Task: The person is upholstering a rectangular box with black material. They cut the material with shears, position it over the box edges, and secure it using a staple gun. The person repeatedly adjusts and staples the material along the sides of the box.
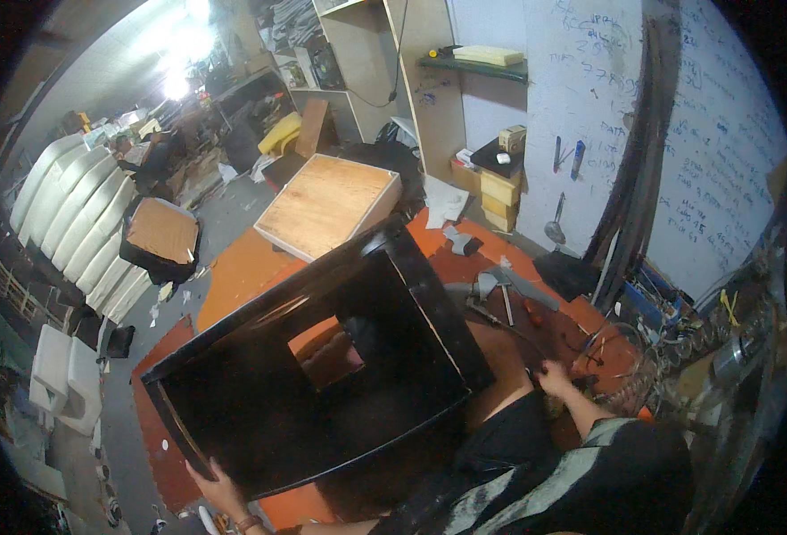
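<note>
Black and glossy along its rim, a shallow boxy panel (322, 415) with a square opening fills the middle of the view, its long axis slanting from lower left to upper right. From where I stand, the left hand (219, 489) is the nearer one: at the lower left it grips the panel's near corner, thumb and fingers partly closed about the edge, so the panel lies up and to the right of it. Right of centre, the right hand (555, 380) is curled, apart from the panel's right end; whether it holds something, I can't tell.
</note>
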Demonstrator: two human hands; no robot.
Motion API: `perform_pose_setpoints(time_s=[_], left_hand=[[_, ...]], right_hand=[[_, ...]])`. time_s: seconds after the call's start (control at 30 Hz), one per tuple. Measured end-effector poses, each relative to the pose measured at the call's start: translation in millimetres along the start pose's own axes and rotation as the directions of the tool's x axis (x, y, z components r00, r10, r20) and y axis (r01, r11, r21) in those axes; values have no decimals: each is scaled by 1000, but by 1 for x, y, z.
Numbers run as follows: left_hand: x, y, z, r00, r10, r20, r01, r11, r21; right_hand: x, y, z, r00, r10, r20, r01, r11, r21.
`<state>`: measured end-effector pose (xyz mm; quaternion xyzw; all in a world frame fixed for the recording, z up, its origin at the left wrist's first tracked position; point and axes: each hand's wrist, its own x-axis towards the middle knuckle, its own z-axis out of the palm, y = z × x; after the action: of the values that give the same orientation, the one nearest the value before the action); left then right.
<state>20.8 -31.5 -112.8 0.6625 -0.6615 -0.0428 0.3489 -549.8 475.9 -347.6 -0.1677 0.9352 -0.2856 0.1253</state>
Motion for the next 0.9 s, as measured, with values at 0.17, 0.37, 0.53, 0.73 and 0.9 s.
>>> perform_pose_setpoints(time_s=[0.17,0.37,0.53,0.73,0.9], left_hand=[[0,3,24,999,38,29,-37,998,-52],[9,-34,30,998,67,-16,-59,954,293],[-9,82,53,893,413,-178,-372,901,224],[-50,259,32,844,239,481,215,670,-710],[-114,385,63,596,447,667,330,621,-711]], right_hand=[[73,-173,-111,908,-271,-318,381,849,367],[97,-177,-127,943,-227,-245,282,934,219],[110,13,-65,988,38,-150,-49,996,-69],[64,37,8,963,266,-32,-267,963,-44],[67,80,58,956,2,293,63,975,-213]])
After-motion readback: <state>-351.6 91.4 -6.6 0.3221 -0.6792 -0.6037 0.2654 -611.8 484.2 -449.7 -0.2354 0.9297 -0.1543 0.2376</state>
